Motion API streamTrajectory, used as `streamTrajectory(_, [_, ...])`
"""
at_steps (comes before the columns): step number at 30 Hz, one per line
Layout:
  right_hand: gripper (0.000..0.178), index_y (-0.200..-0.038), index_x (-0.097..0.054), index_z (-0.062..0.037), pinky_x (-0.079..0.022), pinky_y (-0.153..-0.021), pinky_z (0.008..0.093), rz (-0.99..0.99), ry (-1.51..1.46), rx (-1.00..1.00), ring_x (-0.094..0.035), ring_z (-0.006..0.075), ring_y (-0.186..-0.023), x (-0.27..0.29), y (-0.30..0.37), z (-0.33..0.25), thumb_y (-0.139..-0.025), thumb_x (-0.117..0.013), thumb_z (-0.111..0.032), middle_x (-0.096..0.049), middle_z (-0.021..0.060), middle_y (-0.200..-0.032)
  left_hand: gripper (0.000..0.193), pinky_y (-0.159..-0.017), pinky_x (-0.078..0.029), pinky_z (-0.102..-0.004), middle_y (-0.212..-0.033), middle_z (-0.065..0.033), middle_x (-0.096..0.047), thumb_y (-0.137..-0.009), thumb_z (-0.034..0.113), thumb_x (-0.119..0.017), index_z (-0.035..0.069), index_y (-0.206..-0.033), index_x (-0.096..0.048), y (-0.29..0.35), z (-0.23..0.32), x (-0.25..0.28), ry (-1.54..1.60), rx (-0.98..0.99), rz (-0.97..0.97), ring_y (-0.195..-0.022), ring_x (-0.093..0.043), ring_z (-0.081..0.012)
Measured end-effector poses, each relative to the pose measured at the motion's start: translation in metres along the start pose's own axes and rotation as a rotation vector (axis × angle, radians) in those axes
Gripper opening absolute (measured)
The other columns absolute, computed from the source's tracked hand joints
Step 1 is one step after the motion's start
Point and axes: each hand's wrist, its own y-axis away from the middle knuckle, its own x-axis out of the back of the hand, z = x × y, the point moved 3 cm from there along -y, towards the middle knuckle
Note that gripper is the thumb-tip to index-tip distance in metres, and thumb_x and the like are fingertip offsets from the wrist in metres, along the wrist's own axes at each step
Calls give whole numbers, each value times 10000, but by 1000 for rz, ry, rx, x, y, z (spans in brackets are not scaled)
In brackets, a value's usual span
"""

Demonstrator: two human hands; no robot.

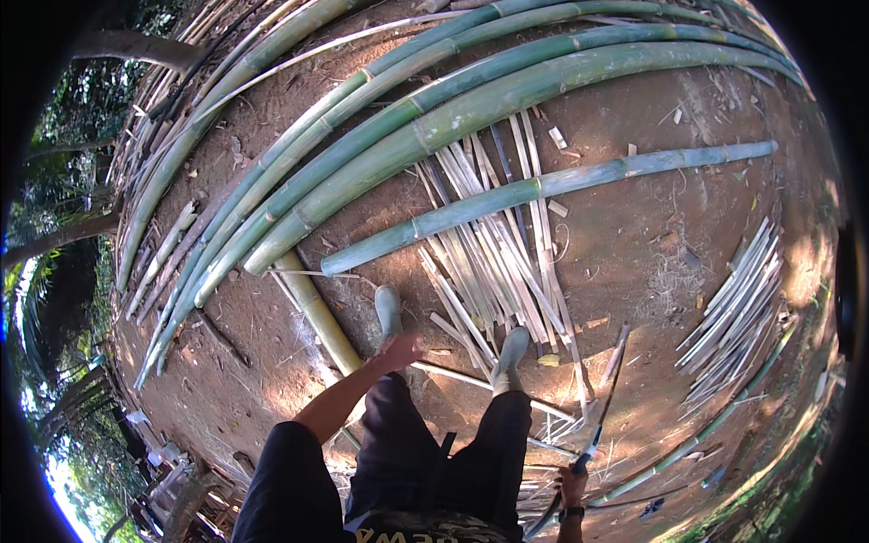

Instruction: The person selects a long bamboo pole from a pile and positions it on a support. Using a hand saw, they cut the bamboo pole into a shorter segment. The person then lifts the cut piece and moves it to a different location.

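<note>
Long round bamboo poles (493, 107) at twelve o'clock are green with pale rings; split bamboo strips (493, 258), cream; slim long tool (591, 449) at five o'clock, mostly dark.

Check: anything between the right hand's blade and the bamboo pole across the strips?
Nothing visible: only ground shows between the tip of the long-bladed tool in the right hand and the right half of the bamboo pole. Split bamboo strips lie further left.

The right hand (572, 487), a dark watch (571, 513) at its wrist, gripped a long-bladed tool (608, 398); the left hand (400, 351), blurred, hung near a rubber boot (388, 308). Ahead, a green bamboo pole (543, 187) lay across split bamboo strips (502, 262).
</note>
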Motion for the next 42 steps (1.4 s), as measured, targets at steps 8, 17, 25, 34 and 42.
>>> streamTrajectory(8, [334,-1089,-465,-77,-426,-391,390,168,661,-278,-541,234,-447,-67,76,193,-804,-629,-132,-549,83,-611,886,-1024,-432,-467,-1309,-212,-515,-763,319,-797,74,-1482,-340,-267,-124,95,-522,-47,400,-1233,-502,-371])
streamTrajectory(17, [364,-1209,-506,-90,-435,-444,471,-17,1119,-167,-578,334,-530,-140,151,286,-921,-536,-311,-598,172,-673,1000,-1038,-414,-519,-1295,-242,-519,-690,366,-847,84,-1486,-312,-371,-141,109,-442,-78,283,-1237,-500,-402])
streamTrajectory(25, [261,-927,-490,-52,-432,-377,391,231,672,-385,-547,236,-431,-173,172,231,-763,-684,-112,-555,100,-626,909,-1008,-435,-544,-1280,-230,-526,-690,373,-826,62,-1412,-369,-303,-127,119,-449,-106,215,-1215,-528,-413])
streamTrajectory(34, [277,-854,-584,11,-539,-676,458,415,657,-249,-682,363,-722,-157,221,207,-667,-757,-96,-662,181,-753,929,-1025,-426,-517,-1290,-232,-526,-670,414,-836,51,-1396,-383,-123,-100,193,-402,-126,167,-1214,-538,-407])
streamTrajectory(42, [170,-719,-564,-5,-477,-540,431,366,769,157,-617,280,-551,-132,133,212,-694,-705,-98,-599,131,-622,960,-993,-461,-527,-1270,-258,-544,-634,374,-855,47,-1391,-363,63,-224,238,-416,19,118,-1157,-581,-433])
